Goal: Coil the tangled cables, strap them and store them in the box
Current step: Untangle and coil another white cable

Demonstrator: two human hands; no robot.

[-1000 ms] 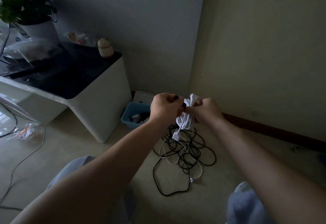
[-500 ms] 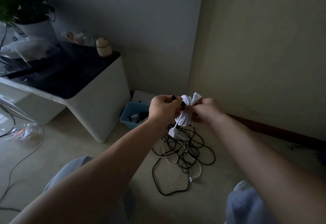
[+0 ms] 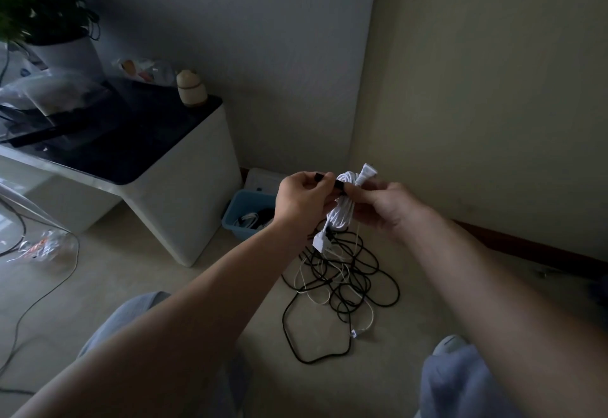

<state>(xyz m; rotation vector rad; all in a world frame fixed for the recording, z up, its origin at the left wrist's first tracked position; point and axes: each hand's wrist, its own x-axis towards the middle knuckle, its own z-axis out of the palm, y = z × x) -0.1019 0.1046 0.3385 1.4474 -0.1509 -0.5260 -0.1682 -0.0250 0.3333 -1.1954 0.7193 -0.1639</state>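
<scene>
Both hands are raised over the floor with a coiled white cable (image 3: 343,212) between them. My right hand (image 3: 383,205) grips the coil, whose plugs stick out above and below. My left hand (image 3: 301,199) pinches the free end of a black strap (image 3: 339,185) that crosses the coil's upper part. Below the hands a tangle of black and thin white cables (image 3: 342,281) lies on the floor. A blue box (image 3: 245,215) with some cables inside stands on the floor to the left of the hands.
A white cabinet (image 3: 184,187) with a dark top stands left of the box, carrying a potted plant (image 3: 49,23) and bags. A white box (image 3: 263,181) sits in the corner behind the blue one. More cables and a plastic bag (image 3: 42,246) lie at the far left.
My left hand has drawn slightly left, stretching the black strap out from the coil. The right hand has turned the coil a little.
</scene>
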